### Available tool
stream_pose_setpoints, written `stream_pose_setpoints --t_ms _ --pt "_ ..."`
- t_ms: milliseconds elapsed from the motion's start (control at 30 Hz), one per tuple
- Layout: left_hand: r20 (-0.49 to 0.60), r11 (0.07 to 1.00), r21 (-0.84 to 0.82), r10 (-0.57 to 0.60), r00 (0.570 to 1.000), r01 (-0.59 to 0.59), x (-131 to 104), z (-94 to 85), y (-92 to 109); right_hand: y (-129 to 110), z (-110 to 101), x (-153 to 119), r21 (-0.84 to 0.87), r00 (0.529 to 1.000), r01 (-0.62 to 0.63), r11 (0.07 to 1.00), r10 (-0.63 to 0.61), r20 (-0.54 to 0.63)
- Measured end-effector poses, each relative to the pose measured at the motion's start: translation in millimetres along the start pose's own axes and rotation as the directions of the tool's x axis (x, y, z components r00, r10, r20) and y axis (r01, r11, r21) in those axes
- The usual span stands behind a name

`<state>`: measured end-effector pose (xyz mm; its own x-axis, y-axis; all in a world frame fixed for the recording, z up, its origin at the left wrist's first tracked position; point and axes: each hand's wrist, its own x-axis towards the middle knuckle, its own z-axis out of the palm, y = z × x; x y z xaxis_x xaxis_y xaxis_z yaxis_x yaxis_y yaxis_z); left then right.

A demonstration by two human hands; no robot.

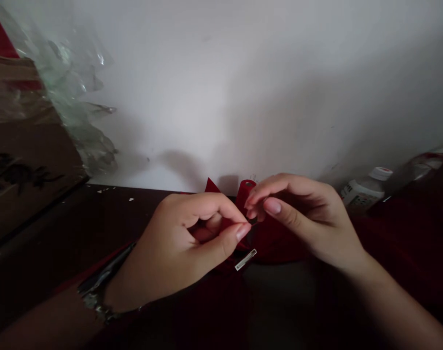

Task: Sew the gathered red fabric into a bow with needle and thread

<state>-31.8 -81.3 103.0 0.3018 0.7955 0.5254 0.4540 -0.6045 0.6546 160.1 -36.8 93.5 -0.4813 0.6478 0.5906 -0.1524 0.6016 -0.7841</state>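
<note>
My left hand (192, 238) is closed, thumb and index fingertip pinched together on something too small to make out. Just to its right, my right hand (309, 214) has curved fingers, with the thumb apart from the index finger; nothing clear shows in its grasp. The two sets of fingertips are close together. Below them lies a small silver metal clip (245, 260) on dark material. Behind the fingers stands a red roll (247, 184), partly hidden by my right hand. Dark red fabric (279, 240) spreads beneath my hands.
A cardboard box (27, 146) with clear plastic wrapping (86, 116) stands at the left against a white wall (192, 87). At the right is a white bottle (367, 187). Small white scraps (131, 199) lie on the dark table (108, 214).
</note>
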Motion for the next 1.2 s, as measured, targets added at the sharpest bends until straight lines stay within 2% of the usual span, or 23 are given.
stream_pose_setpoints --t_ms 100,367,500,600,767,867,1033,1200 --pt "0.069 0.996 -0.067 -0.046 0.997 0.051 3 -0.3 -1 -3 -4 0 -0.107 0.997 0.042 0.993 -0.034 0.070" --pt "0.184 0.957 -0.231 -0.134 0.974 0.176 7 0.2 -9 2 -5 0 -0.170 0.980 0.120 0.978 -0.089 0.179" --pt "0.191 0.933 -0.300 -0.148 0.970 0.201 10 2.0 -16 7 -6 3 -0.188 0.981 0.119 0.975 -0.086 0.176" --pt "0.186 0.898 -0.380 -0.162 0.969 0.223 14 5.3 -24 14 -6 6 -0.111 0.989 0.081 0.990 -0.066 0.134" --pt "0.118 0.887 -0.436 -0.107 0.987 0.148 16 9.5 -37 22 -10 9 0.103 0.992 -0.025 0.994 0.012 0.126" --pt "0.091 0.892 -0.439 -0.072 0.993 0.105 17 10.0 -38 22 -13 8 0.154 0.991 -0.061 0.986 0.041 0.128" --pt "0.050 0.906 -0.416 -0.060 0.997 0.075 16 9.6 -37 19 -12 9 0.101 0.996 -0.062 0.993 0.055 0.074" --pt "0.042 0.958 -0.281 -0.053 0.998 0.062 15 7.7 -32 14 -6 9 -0.019 0.998 -0.042 0.999 0.043 0.050"
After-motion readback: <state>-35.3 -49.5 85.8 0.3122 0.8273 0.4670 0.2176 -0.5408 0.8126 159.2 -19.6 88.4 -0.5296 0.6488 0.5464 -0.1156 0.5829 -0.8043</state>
